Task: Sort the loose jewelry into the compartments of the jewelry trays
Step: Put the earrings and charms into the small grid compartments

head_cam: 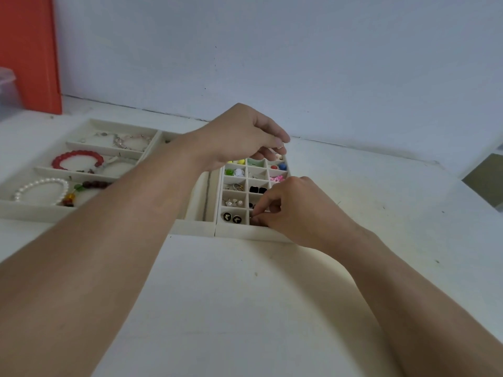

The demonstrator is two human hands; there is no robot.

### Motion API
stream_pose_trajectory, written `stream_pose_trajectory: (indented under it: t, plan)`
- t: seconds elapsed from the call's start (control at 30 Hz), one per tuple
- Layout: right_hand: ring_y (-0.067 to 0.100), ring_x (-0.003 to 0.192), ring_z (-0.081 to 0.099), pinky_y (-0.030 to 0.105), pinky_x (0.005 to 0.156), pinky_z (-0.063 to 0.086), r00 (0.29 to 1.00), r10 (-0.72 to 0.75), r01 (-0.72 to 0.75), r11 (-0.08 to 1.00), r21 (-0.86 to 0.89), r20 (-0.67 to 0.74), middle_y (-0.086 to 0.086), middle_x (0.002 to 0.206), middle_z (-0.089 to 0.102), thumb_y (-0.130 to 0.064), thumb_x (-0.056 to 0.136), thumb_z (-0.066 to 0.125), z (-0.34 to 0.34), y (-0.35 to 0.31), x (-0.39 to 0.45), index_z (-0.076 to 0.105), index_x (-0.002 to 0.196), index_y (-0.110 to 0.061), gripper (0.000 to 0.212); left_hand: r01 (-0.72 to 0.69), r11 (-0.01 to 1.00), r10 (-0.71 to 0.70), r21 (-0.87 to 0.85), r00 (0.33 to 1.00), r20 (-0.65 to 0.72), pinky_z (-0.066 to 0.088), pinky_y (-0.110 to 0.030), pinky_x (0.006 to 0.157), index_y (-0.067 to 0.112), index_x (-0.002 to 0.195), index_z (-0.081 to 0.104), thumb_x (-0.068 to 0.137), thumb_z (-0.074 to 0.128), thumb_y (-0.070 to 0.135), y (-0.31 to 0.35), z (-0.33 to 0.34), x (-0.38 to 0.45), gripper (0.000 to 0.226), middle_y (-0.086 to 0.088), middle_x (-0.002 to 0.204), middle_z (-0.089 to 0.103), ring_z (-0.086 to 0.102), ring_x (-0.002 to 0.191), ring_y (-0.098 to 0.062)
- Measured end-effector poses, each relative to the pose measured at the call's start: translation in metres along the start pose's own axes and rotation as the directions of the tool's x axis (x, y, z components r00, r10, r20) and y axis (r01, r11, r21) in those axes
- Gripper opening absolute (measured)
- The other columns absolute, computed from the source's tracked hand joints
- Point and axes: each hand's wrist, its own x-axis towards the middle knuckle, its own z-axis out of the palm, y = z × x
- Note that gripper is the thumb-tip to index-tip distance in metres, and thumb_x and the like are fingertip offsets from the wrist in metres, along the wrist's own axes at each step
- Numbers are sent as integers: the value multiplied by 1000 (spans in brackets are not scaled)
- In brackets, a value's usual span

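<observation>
Head view: cream compartmented jewelry trays [239, 232] look mostly filled; left hand [245, 137] pinches a small ring [280, 146], right hand [288, 208] pinches something unclear in a near compartment.

Orange panel [28, 50] beside pale wall [299, 50]

Setting: domestic room, most likely a home storage or dressing corner.
Work surface: white table [245, 308], painted, scuffed and speckled with small marks, set against the wall.
Wall: plain pale wall [272, 50], bare, with minor spots.
Contents: cream jewelry trays [190, 227] with personal bracelets, e.g. red bead bracelet [77, 160] and pearl bracelet [40, 188], plus small earrings in a grid.
Surroundings: orange panel [30, 50] at far left; translucent plastic container [6, 88] beside it.
</observation>
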Motion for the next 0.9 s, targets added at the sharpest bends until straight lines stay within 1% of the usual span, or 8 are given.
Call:
stream_pose_trajectory:
  t: [0.1, 0.2, 0.4, 0.47, 0.53, 0.7, 0.83, 0.9]
  plan:
    - [3, 59, 47, 22, 54, 32, 1000, 13, -13, 1000, -5, 8, -18, 53, 52, -34, 82, 81, 0, -1, -1, 81, 82, -35, 1, 5, 1000, -5, -3, 1000, 28, 58, -17, 74, 12, 104, 75, 92, 70, 8, 0, 1, -1, 14, 1, 89, 79, 74, 77, -7]
    - [2, 57, 51, 19, 51, 30, 1000, 25, -26, 999, 21, 3, -17, 52, 56, -39, 80, 81, -6, 1, -3, 81, 81, -37, 2, 12, 1000, -11, -16, 999, 41, 59, -18, 74, 9, 103, 73, 90, 73, 9, -1, 2, -1, 13, -1, 87, 79, 75, 78, -10]
    - [5, 42, 46, 12, 40, 32, 967, 144, -94, 969, 229, -212, -14, 54, 59, -38, 81, 83, -34, 27, -4, 79, 77, -36, 6, 21, 1000, -22, 18, 999, 31, 59, -21, 73, 11, 98, 75, 81, 83, 13, -5, 2, 0, 19, -2, 76, 78, 74, 71, -10]
    - [6, 41, 42, 12, 40, 30, 945, 182, -95, 948, 304, -272, -15, 53, 57, -41, 80, 84, -37, 33, -4, 77, 75, -36, 10, 14, 999, -15, 40, 999, 41, 59, -22, 74, 10, 97, 76, 79, 84, 12, -6, 3, -1, 20, -2, 73, 77, 72, 68, -10]
    - [3, 43, 43, 12, 41, 32, 931, 204, -64, 907, 416, -303, -16, 61, 64, -45, 77, 84, -38, 33, -3, 75, 79, -38, 12, 15, 1000, -17, 25, 998, 68, 59, -24, 74, 7, 99, 75, 79, 84, 10, -5, 5, -2, 22, -4, 73, 76, 71, 67, -10]
    - [9, 57, 49, 14, 47, 35, 949, 174, -13, 855, 519, -262, -17, 77, 75, -43, 79, 83, -35, 29, -3, 73, 85, -50, 14, 35, 997, -45, 73, 988, 148, 51, -12, 58, 9, 101, 73, 79, 83, 6, -4, 7, -5, 25, 0, 74, 77, 71, 68, -7]
    - [27, 67, 62, 16, 54, 42, 944, 218, -52, 839, 541, -247, -18, 79, 76, -35, 80, 85, -33, 33, -1, 73, 83, -49, 18, 43, 996, -57, 82, 983, 175, 52, -13, 61, 16, 103, 72, 77, 86, 11, -7, 5, -5, 30, -3, 82, 78, 71, 71, -8]
    - [12, 63, 64, 12, 55, 42, 946, 229, -68, 834, 548, -231, -21, 75, 75, -34, 80, 85, -33, 35, 0, 76, 85, -45, 15, 43, 996, -58, 80, 980, 191, 53, -15, 64, 17, 105, 70, 79, 85, 9, -9, 4, -6, 30, -5, 86, 79, 72, 74, -9]
